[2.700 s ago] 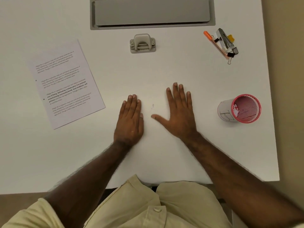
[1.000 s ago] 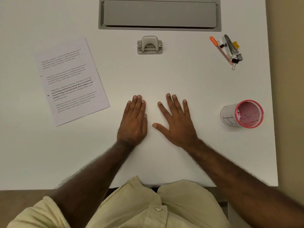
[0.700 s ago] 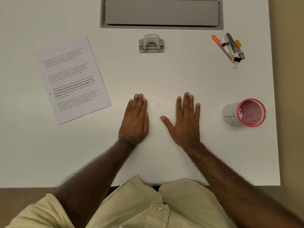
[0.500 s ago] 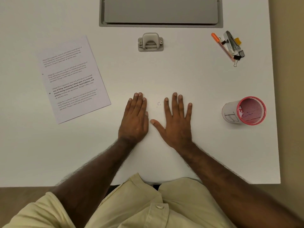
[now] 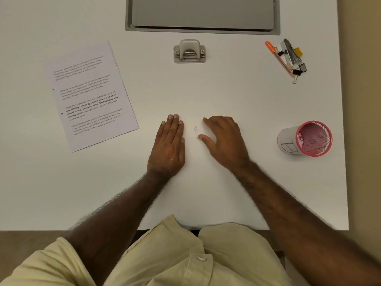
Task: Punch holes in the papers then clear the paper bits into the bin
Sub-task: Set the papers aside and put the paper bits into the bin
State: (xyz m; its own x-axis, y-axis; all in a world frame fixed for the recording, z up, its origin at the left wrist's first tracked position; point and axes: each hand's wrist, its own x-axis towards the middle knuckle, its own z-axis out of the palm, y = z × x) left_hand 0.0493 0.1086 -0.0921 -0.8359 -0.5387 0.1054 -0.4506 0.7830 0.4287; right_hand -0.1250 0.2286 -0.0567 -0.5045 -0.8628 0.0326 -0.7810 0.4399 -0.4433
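Head view: a small cluster of white paper bits (image 5: 196, 129) lies on the white table (image 5: 226, 89), its short spread running roughly near to far. The left hand (image 5: 168, 146) lies flat, palm down, fingers straight and together pointing far, holding nothing, just left of the bits. The right hand (image 5: 223, 139) is cupped with fingers bent toward the left and thumb out; the bits sit between its thumb tip and forefinger tip, apparently untouched. The printed papers (image 5: 90, 93) lie far left, long axis tilted near-right. The hole punch (image 5: 189, 51) sits far centre. The pink mesh bin (image 5: 307, 139) lies tipped at right, mouth facing right.
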